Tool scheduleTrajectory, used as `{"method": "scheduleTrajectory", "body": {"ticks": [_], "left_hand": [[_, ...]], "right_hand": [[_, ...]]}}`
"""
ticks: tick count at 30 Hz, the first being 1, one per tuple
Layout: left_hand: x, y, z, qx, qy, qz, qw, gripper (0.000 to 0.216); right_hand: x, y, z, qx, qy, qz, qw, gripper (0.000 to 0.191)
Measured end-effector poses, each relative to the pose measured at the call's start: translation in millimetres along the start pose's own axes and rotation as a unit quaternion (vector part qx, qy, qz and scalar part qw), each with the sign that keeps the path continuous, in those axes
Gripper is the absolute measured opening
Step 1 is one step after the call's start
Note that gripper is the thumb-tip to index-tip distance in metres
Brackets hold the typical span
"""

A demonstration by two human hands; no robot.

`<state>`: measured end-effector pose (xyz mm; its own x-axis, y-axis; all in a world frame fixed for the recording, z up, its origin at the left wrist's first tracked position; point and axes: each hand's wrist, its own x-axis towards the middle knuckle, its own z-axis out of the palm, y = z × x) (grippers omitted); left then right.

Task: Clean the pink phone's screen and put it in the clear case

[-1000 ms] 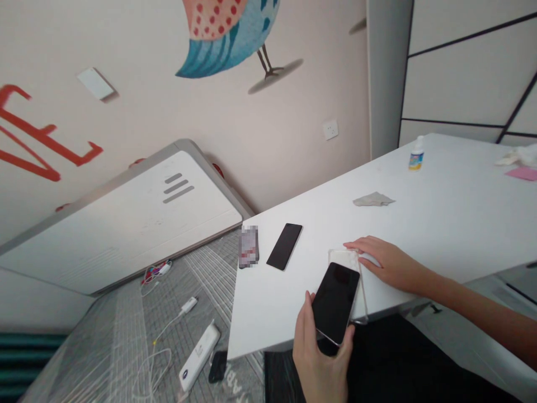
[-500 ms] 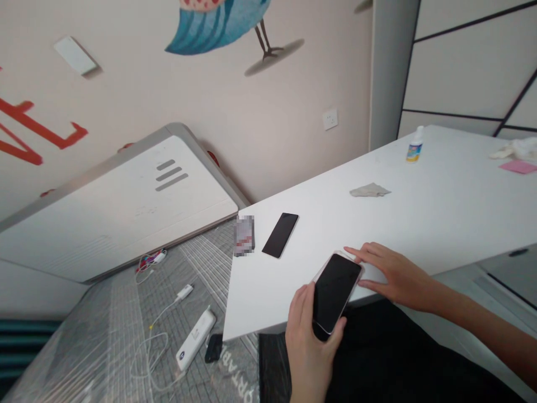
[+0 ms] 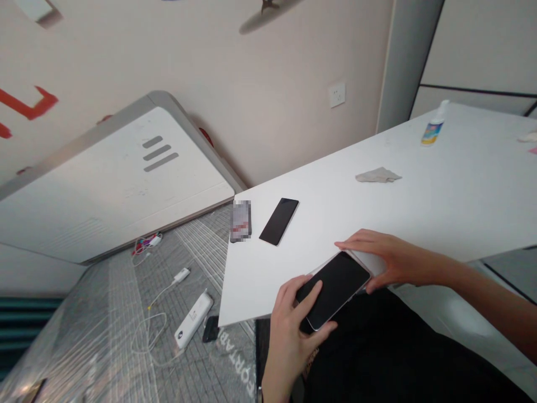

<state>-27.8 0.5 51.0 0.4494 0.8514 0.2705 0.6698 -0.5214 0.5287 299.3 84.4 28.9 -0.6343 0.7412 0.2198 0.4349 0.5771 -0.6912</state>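
Observation:
My left hand (image 3: 289,330) comes up from below and grips a smartphone (image 3: 335,290) with a black screen and a pale metal frame. My right hand (image 3: 390,260) reaches in from the right, with its fingers over the phone's far end and its thumb at the near edge. A thin pale rim (image 3: 325,267), probably a transparent phone case, shows beneath the phone. Most of it is hidden. Both hands are at the front edge of a white table (image 3: 335,168). A black phone (image 3: 279,221) lies face up to the left of them, beside a pixelated object (image 3: 240,221).
A crumpled grey cloth (image 3: 378,175) and a small bottle (image 3: 434,126) stand farther along the table. Below its left edge, a grey mat holds a white power bank (image 3: 193,320), a white charger (image 3: 182,275) and cables. A large white panel (image 3: 117,179) leans at the left.
The phone has turned from nearly upright to lying sideways between my hands. It now covers the transparent case, which showed separately earlier. My right hand has closed around its end, and the view has shifted.

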Motion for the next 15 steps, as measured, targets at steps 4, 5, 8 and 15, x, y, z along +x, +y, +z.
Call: {"method": "scheduleTrajectory", "body": {"ticks": [4,5,8,15], "left_hand": [[-0.3,-0.2,-1.9,0.003,-0.025,-0.006,1.000,0.075],[-1.1,0.0,-1.9,0.002,-0.030,-0.009,1.000,0.075],[-4.4,0.3,-1.2,0.002,-0.042,-0.017,0.999,0.074],[0.0,0.7,-4.1,0.007,-0.056,-0.020,0.998,0.065]], "right_hand": [[-2.3,-4.3,-0.4,0.007,0.005,0.006,1.000,0.101],[-2.5,-4.5,-0.2,0.009,0.006,0.005,1.000,0.102],[-2.3,-3.6,0.9,0.013,0.005,-0.003,1.000,0.103],[-1.8,-2.0,2.8,0.013,0.010,-0.023,1.000,0.103]]}}
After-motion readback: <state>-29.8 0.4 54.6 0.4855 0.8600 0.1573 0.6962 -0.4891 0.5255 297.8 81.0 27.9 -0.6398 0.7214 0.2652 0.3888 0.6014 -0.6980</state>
